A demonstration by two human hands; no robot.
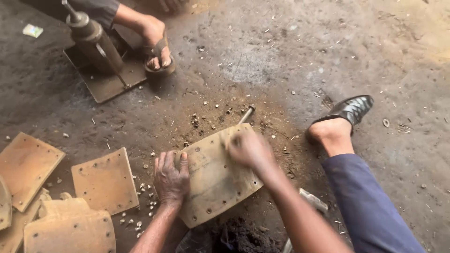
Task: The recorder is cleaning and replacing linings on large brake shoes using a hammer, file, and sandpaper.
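A curved tan lining plate with several drilled holes lies on the dirt floor in front of me. My left hand presses on its left edge, fingers curled over the rim. My right hand is blurred over the plate's upper right part, fingers closed; whether it holds something small I cannot tell. A metal rod sticks out from behind the plate's top edge.
More tan plates lie at the left: one, one, one. Small rivets litter the floor. My leg and black shoe are at right. Another person's sandalled foot rests by a metal press stand.
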